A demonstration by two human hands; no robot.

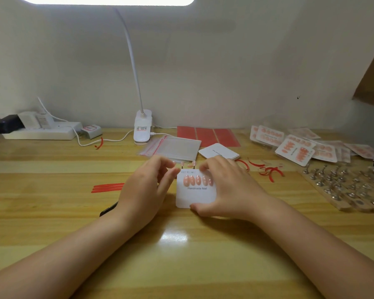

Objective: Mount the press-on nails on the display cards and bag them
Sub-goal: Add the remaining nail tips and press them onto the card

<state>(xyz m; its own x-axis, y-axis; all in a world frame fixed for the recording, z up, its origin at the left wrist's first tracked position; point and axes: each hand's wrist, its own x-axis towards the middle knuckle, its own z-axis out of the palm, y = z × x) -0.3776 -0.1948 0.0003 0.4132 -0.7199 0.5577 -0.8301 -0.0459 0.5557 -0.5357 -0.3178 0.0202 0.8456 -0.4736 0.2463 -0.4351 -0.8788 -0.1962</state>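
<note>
In the middle of the frame a white display card (195, 194) lies flat on the tabletop (181, 255), printed "Handmade Nail", with a row of five pink nails (197, 180) already stuck across its upper part. The row runs left to right, each nail's long axis pointing up the frame. The lower half of the card is bare.

The right hand (227, 186) pins the card: thumb on its lower edge, fingers curled over its upper right corner. The left hand (148, 186) sits just left of the card, fingers drawn narrow near the upper left corner; whether it pinches anything I cannot tell.

Just above the card's top edge stand a few loose nails (188, 164) on little stands, between the two sets of fingertips. They lie up-frame from both hands, roughly equally near to each, so either could take the next one, though the left looks freer, as the right is steadying the card.

Clear bags (173, 147) wait further up, finished cards (298, 147) at the right.
</note>
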